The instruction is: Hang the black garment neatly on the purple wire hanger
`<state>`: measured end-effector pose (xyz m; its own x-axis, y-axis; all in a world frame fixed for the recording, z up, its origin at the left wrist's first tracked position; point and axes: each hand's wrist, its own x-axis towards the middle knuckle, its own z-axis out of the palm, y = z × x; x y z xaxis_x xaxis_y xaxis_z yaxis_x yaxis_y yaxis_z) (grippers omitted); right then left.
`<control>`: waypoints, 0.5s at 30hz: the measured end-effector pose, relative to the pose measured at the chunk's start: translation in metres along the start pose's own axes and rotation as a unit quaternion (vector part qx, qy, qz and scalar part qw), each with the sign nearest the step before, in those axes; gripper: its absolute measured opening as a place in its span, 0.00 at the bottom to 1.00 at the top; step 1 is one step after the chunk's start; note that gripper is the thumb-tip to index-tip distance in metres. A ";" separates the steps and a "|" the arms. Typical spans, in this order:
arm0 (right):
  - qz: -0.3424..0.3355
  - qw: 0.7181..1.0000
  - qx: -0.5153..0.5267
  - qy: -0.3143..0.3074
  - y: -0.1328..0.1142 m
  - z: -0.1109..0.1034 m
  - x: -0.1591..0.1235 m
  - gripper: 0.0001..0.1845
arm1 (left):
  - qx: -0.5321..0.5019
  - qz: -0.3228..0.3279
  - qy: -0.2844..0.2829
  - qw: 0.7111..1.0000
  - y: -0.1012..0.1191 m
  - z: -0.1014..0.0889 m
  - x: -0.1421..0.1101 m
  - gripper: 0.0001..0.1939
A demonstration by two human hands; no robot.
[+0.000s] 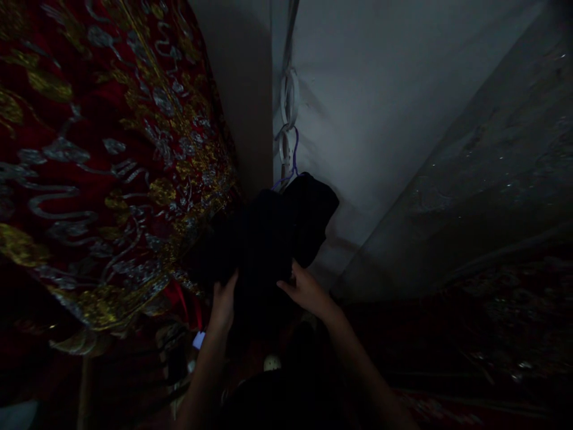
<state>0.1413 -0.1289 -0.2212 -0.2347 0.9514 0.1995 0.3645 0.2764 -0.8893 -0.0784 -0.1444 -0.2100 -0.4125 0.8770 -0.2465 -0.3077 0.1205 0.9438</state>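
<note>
A black garment (273, 233) hangs from a purple hanger (294, 156) hooked into a white chain (289, 101) in the wall corner. My left hand (222, 304) is raised to the garment's lower left edge, fingers closed on the dark cloth. At its lower right edge, my right hand (304, 289) grips the cloth with thumb and fingers. The scene is very dim, so the garment's shape is hard to make out.
A red cloth with gold and silver embroidery (102, 149) hangs close on the left. On the right hangs a grey sheer fabric (483, 179) over a white wall (380, 89). Dark red patterned cloth (470, 358) lies lower right.
</note>
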 end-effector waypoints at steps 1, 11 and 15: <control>0.020 1.000 0.006 0.011 0.004 -0.001 -0.004 0.32 | 0.029 0.061 0.035 0.997 -0.002 -0.002 0.002 0.18; 0.048 0.997 0.066 0.013 0.008 0.018 -0.023 0.20 | 0.211 0.263 -0.169 0.926 -0.067 0.027 -0.029 0.19; 0.069 0.989 0.129 0.013 0.009 0.026 -0.018 0.20 | 0.151 0.187 -0.138 0.961 -0.065 0.049 -0.022 0.10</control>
<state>0.1254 -0.1468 -0.2437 -0.1745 0.9817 0.0769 0.1484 0.1035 -0.9835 -0.0073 -0.1489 -0.2549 -0.1893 0.9703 0.1505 0.0966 -0.1341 0.9862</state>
